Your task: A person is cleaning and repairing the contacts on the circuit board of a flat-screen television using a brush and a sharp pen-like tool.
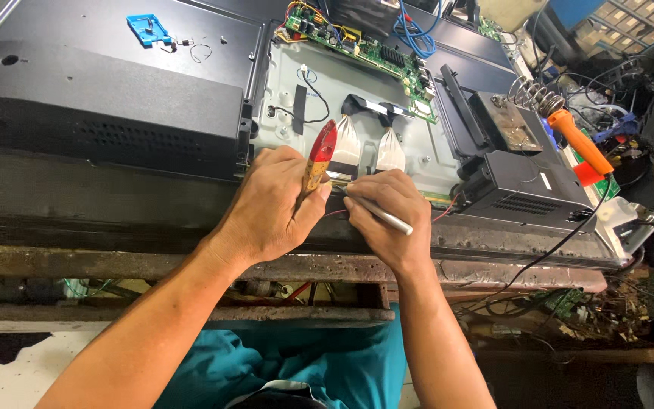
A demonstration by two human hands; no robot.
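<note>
A flat-screen television lies face down with its grey metal back panel exposed. My left hand grips a red and yellow tool handle that points up from my fist. My right hand holds a thin silver tool like a pen, its tip at the panel's lower edge between my hands. Two white flat ribbon cables run down the panel just above my fingers. A green circuit board sits at the top of the panel.
A black plastic cover lies on the left. A soldering iron with an orange handle rests in a coil stand at the right, beside a black box. Tangled wires and parts crowd the right side. A blue plastic piece lies at the top left.
</note>
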